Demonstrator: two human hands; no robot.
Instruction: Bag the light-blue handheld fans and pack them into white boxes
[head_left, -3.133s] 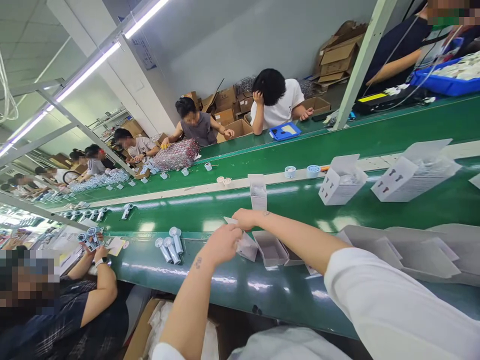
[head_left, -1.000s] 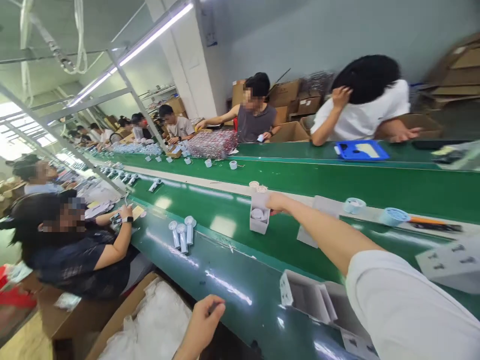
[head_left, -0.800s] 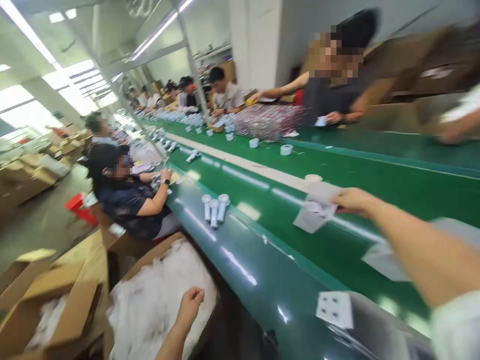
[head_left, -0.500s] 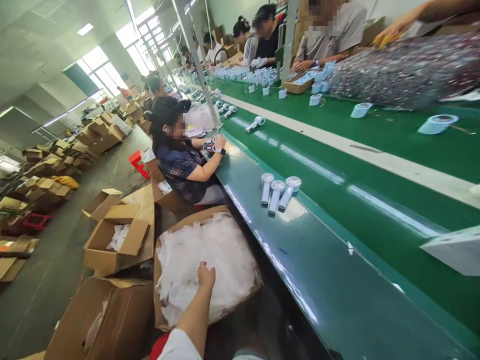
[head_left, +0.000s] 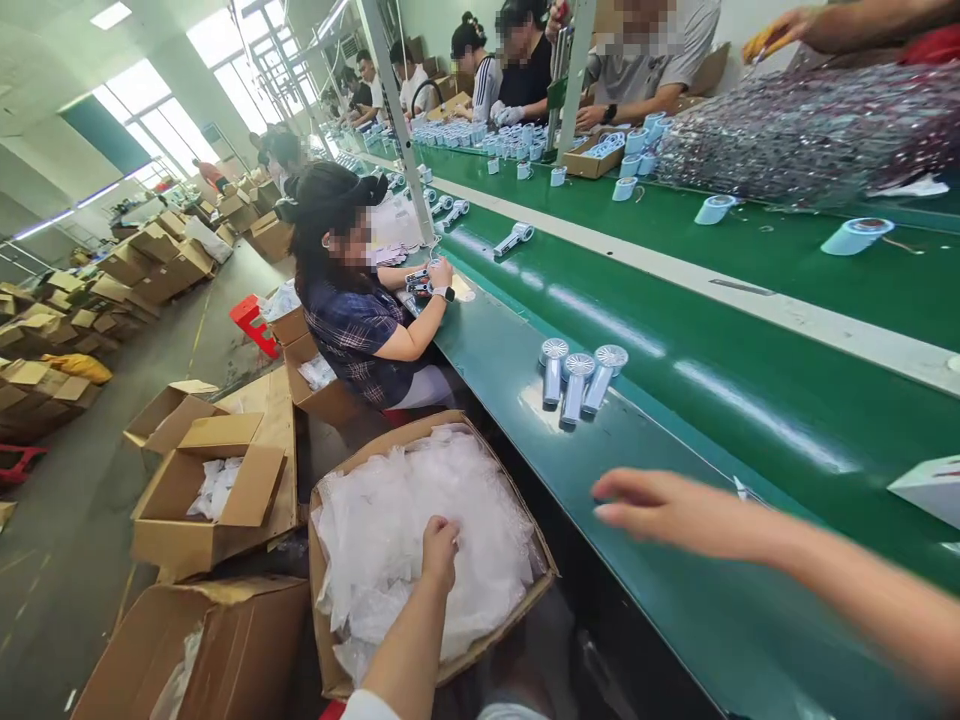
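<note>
My left hand (head_left: 441, 552) is over a heap of translucent white plastic bags (head_left: 397, 500) that fills a cardboard box (head_left: 517, 612). Its fingers are curled and pressed together against the bags; whether one is pinched in them I cannot make out. My right hand (head_left: 649, 508), slightly blurred, reaches in above the green table (head_left: 675, 620) from the right, fingers stretched out and holding nothing visible. Beyond its fingertips three handheld fans (head_left: 576, 378) with round grilles and pale handles lie side by side on the table.
A co-worker (head_left: 360, 310) sits at the table's left edge, handling a small device. Alongside runs a green conveyor belt (head_left: 750, 370) with another fan (head_left: 514, 240) and pale blue round parts (head_left: 716, 208). Open cartons (head_left: 210, 490) stand at lower left. More people work across the belt.
My right hand has come into view from the right, over the table. My left hand has shifted slightly right across the bags, its fingers still curled. The view has swung a little.
</note>
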